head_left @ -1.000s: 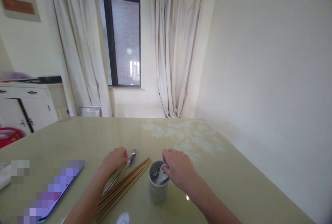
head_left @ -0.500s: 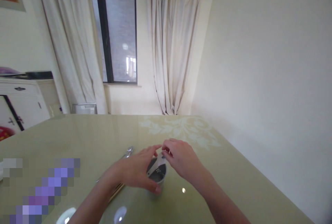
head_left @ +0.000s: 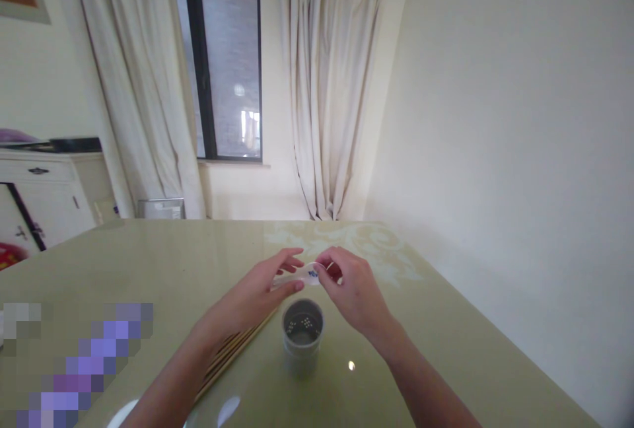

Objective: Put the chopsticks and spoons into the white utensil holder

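A white soup spoon point(head_left: 309, 273) with a small blue pattern is held above the table, lying nearly level. My right hand point(head_left: 354, 286) pinches it by its right end. My left hand point(head_left: 260, 289) is around its other end, thumb and fingers apart; whether it touches the spoon I cannot tell. Just below and in front of my hands a grey utensil holder point(head_left: 303, 342) with small drainage holes stands upright, and nothing shows inside it. Several wooden chopsticks point(head_left: 232, 355) lie on the table, partly hidden by my left forearm.
The table point(head_left: 446, 362) has a glossy greenish top with a pale floral pattern at its far right. A blurred-out purple patch covers the lower left. A white dish rim point(head_left: 123, 413) shows under my left arm. A wall borders the right side; curtains and a window stand behind.
The spoon has come up out of the utensil holder and turned nearly level. Both hands have moved up and away from the holder, my left hand no longer around its rim.
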